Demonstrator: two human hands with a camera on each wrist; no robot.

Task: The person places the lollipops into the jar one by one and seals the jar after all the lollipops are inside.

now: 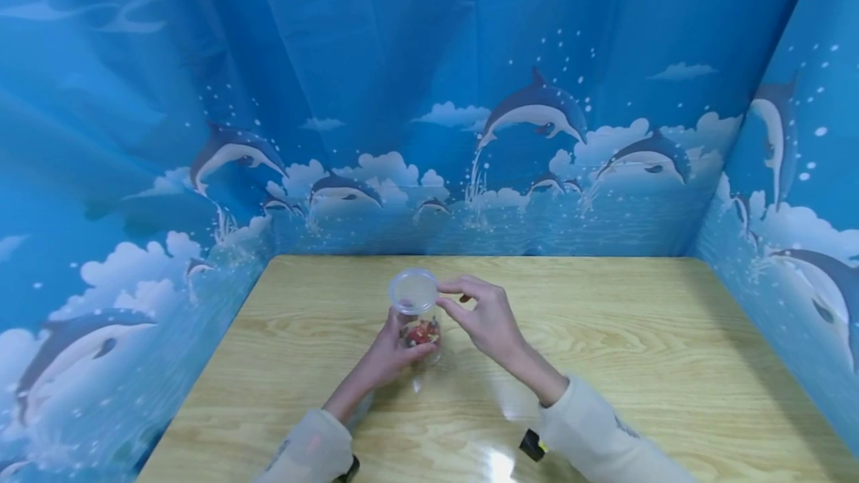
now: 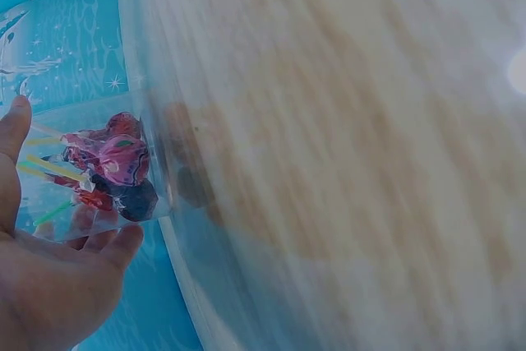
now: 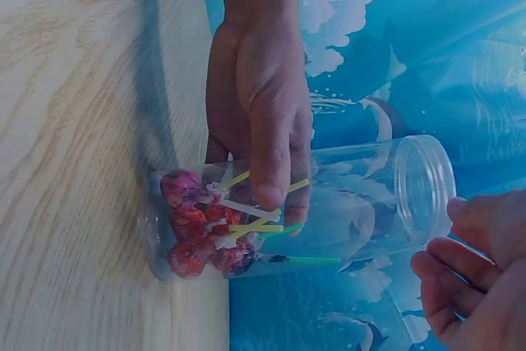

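Note:
A tall clear plastic jar (image 3: pixel 353 195) stands upright on the table with several lollipops (image 3: pixel 201 228) in its bottom. Their wrappers are red, pink and dark, and the sticks are yellow, green and white. My left hand (image 1: pixel 396 347) grips the jar around its lower body, thumb on the near side. At the jar's mouth is a round clear lid (image 1: pixel 413 291). The thumb and fingers of my right hand (image 1: pixel 485 319) pinch the lid's right edge. In the left wrist view, the lollipops (image 2: pixel 119 158) show through the jar wall beside the left thumb.
The table (image 1: pixel 637 334) has a light wood-grain top. A blue curtain (image 1: pixel 403 95) printed with dolphins and clouds hangs behind it and along both sides. A small black object (image 1: pixel 533 446) is visible by the right sleeve.

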